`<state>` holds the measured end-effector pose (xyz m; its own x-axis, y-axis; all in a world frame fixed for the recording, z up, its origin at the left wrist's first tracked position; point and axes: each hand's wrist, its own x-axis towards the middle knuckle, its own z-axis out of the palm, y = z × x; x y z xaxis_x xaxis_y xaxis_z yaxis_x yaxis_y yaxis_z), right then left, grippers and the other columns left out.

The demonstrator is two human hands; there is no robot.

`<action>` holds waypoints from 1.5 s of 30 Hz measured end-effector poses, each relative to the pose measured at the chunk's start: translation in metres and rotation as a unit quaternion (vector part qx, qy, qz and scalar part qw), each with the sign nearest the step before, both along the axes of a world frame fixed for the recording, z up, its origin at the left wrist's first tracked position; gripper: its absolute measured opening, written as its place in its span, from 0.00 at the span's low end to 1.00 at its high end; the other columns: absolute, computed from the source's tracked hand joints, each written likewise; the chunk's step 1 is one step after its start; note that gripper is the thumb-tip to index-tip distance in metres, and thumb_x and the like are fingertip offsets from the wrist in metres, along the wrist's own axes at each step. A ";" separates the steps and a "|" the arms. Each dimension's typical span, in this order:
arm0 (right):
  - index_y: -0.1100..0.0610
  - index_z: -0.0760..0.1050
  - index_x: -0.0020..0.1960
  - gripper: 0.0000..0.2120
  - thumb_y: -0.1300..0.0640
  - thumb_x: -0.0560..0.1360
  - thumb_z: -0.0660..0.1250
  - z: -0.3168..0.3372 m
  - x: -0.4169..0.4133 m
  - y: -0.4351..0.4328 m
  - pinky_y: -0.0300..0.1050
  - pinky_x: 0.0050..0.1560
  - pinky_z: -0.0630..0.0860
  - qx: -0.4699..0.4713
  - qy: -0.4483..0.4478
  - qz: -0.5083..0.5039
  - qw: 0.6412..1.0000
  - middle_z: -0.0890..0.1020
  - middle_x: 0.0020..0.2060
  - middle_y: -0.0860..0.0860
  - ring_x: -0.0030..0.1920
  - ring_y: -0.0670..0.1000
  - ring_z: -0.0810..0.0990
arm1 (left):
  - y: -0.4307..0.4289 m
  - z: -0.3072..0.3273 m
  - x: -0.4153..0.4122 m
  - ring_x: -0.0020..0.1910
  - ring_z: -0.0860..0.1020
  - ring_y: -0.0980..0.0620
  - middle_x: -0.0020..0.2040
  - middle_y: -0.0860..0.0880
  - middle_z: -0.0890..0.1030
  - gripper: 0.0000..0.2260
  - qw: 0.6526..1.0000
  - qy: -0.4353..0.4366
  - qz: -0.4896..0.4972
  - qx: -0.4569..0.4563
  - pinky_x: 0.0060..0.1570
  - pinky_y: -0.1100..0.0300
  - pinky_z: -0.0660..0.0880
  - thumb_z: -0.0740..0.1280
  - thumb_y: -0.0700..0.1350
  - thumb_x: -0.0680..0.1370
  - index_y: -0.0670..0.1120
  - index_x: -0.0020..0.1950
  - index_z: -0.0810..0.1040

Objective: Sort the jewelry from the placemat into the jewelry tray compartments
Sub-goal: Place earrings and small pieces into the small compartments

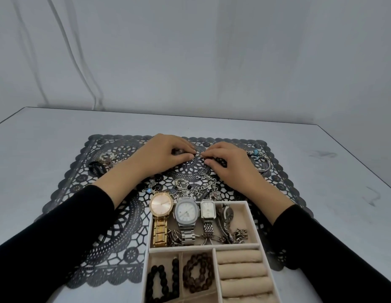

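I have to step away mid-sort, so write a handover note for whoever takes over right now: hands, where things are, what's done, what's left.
Hands: left hand and right hand both pinch a thin hoop just above the placemat.
Done: watches in the far compartment of the jewelry tray; black beads and brown beads in near compartments.
Left: the hoop, chain pile, turquoise bangle, pieces at the mat's far left. Ring rolls look bare.
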<state>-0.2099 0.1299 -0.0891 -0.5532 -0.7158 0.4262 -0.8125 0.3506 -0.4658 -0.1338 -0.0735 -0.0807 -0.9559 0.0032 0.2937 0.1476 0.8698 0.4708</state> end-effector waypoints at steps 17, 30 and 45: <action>0.52 0.79 0.54 0.08 0.56 0.76 0.69 0.030 -0.011 -0.013 0.40 0.56 0.66 0.163 -0.070 0.011 0.984 0.75 0.56 0.50 0.58 0.49 0.73 | 0.008 0.010 -0.005 0.56 0.76 0.55 0.56 0.54 0.80 0.06 0.997 -0.061 0.042 0.017 0.54 0.61 0.69 0.72 0.49 0.76 0.53 0.53 0.82; 0.51 0.75 0.50 0.07 0.57 0.74 0.71 0.031 -0.019 -0.014 0.38 0.55 0.64 0.165 -0.091 0.032 0.982 0.72 0.52 0.47 0.56 0.46 0.70 | 0.005 0.012 -0.004 0.51 0.77 0.58 0.50 0.56 0.81 0.07 0.995 -0.068 0.038 0.067 0.50 0.66 0.68 0.74 0.47 0.74 0.53 0.51 0.80; 0.55 0.79 0.41 0.06 0.59 0.68 0.77 0.025 -0.007 0.012 0.39 0.43 0.77 -0.067 -0.192 0.014 0.979 0.81 0.36 0.48 0.38 0.43 0.77 | 0.016 0.015 0.023 0.37 0.79 0.65 0.39 0.54 0.84 0.05 0.978 0.000 0.071 0.197 0.40 0.76 0.71 0.76 0.47 0.73 0.48 0.47 0.84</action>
